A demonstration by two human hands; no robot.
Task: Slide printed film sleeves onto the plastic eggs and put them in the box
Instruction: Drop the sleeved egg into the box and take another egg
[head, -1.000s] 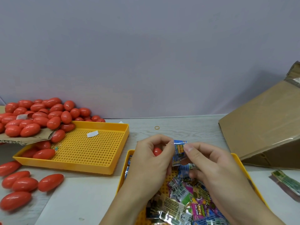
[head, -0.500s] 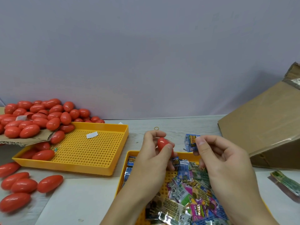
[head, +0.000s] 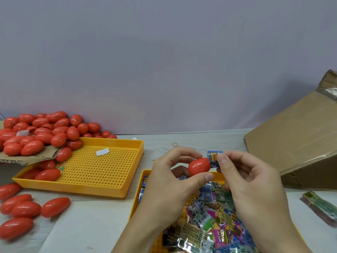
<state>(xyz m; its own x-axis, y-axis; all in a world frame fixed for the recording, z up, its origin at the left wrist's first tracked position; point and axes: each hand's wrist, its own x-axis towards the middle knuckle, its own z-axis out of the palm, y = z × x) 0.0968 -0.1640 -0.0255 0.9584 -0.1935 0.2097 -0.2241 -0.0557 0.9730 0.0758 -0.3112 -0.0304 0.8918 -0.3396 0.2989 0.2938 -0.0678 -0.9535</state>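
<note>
A: Biggest first, then. The cardboard box (head: 299,152) on the right lies tilted, its far side cut off by the frame edge; its inside cannot be seen from here.

B: After that, the yellow perforated tray (head: 102,168) at left centre. A piece of torn cardboard (head: 29,157) overlaps its left corner and carries a heap of red eggs (head: 42,132), so that corner is hidden. A small white slip (head: 102,151) lies on the tray floor.

A: A second yellow tray (head: 145,177) sits nearer, mostly covered by both hands and a pile of printed film sleeves (head: 217,225). Its lower part runs out of the picture.

B: The print on those sleeves is too small and crumpled to read.

A: The left hand (head: 171,183) pinches one red egg (head: 199,166) between thumb and fingers, above the near tray. The right hand (head: 249,179) pinches a blue sleeve (head: 212,157) between thumb and forefinger, its open end touching the egg's right tip. How far the tip is inside, I cannot tell.

B: Loose eggs (head: 23,212) lie on the table at lower left, some cropped. A banded bundle (head: 321,205) lies at the right edge, partly cut off.

A: Smallest: a rubber band (head: 174,144) on the table behind the hands.
</note>
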